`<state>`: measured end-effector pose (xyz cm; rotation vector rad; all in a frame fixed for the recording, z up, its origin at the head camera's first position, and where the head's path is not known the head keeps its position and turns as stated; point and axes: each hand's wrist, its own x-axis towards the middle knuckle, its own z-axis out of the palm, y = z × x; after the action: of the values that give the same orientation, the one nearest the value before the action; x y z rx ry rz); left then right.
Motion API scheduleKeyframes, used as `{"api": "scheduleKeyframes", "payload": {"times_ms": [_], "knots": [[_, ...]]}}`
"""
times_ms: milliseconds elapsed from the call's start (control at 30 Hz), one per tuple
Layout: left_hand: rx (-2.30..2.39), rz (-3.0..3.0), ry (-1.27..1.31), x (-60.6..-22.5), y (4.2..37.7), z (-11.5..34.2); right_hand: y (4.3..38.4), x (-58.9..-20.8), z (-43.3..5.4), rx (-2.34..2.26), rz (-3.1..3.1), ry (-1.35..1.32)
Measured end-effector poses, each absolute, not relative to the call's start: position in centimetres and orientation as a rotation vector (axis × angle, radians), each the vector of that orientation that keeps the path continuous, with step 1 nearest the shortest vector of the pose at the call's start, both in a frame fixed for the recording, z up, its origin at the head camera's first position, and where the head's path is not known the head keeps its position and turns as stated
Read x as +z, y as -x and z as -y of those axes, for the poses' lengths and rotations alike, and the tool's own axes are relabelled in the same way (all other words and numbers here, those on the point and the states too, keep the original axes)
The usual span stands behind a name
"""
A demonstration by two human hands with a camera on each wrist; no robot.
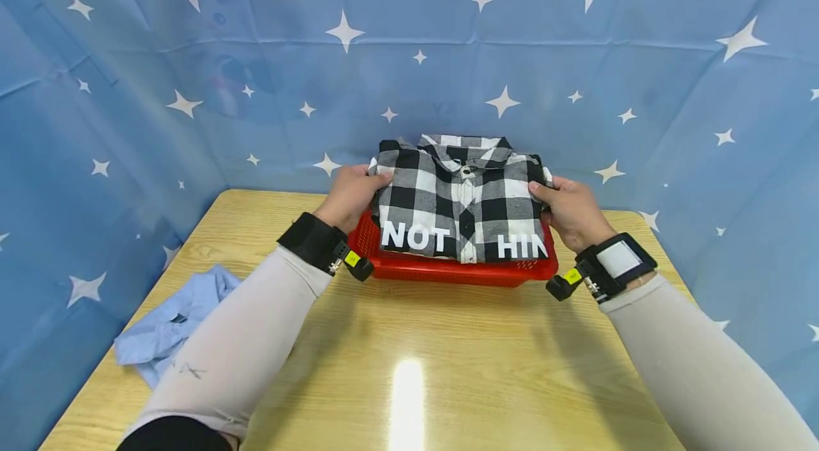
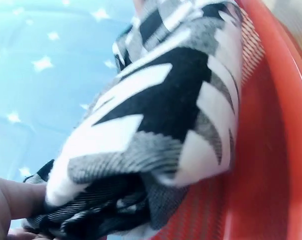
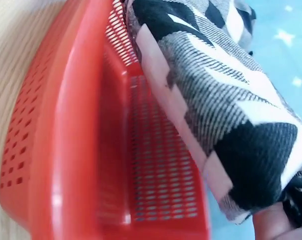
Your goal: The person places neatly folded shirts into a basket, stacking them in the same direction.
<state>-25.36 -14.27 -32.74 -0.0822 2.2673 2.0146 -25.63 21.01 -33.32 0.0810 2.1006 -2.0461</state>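
Note:
A folded black-and-white checked shirt [image 1: 466,198] with white lettering is held over a red plastic basket [image 1: 448,272]. My left hand [image 1: 352,196] pinches its left side, thumb on top. On the opposite side my right hand [image 1: 572,210] grips the shirt the same way. In the left wrist view the shirt [image 2: 156,105] is a thick folded bundle, with the left thumb [image 2: 13,200] at its end. The right wrist view shows the basket's perforated floor [image 3: 163,160] under the tilted shirt [image 3: 226,105]. Most fingers are hidden beneath the cloth.
A crumpled light blue garment [image 1: 175,323] lies at the left of the wooden table [image 1: 473,358], partly behind the left forearm. A blue curtain [image 1: 409,81] with white stars hangs behind and beside the table.

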Motion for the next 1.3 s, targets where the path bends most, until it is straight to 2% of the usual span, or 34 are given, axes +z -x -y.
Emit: {"api": "scheduleKeyframes", "payload": {"times_ms": [167,400,567,633,733,867,967,1100,1300], "knots": [[1.942,-2.189,0.17,-34.9,26.8,14.2,26.7,-35.6,-21.0,-1.865,-2.167,-0.15],[1.894,-2.167,0.23,-36.5,26.7,14.2,26.6,-36.9,-21.3,-1.721,-2.213,-0.188],[1.969,-2.053,0.237,-36.7,26.3,14.3,26.2,-36.7,-20.6,-1.538,-2.362,-0.052],[1.947,-2.076,0.162,-36.7,25.9,14.2,25.8,-36.6,-20.0,-1.413,-2.461,0.036],[1.733,-2.268,-0.042,-36.4,25.1,13.5,25.0,-36.6,-18.9,-1.112,-2.686,0.213],[1.141,-2.56,-0.383,-36.0,24.0,11.7,23.9,-36.9,-17.5,-0.682,-2.86,0.382],[0.701,-2.608,-0.533,-36.3,23.2,10.1,23.7,-37.5,-16.8,-0.544,-2.812,0.431],[0.413,-2.591,-0.495,-37.8,22.8,9.0,24.3,-38.6,-16.6,-0.511,-2.703,0.41],[0.408,-2.574,-0.367,-38.9,23.1,9.2,25.3,-39.3,-16.6,-0.471,-2.597,0.349]]}}
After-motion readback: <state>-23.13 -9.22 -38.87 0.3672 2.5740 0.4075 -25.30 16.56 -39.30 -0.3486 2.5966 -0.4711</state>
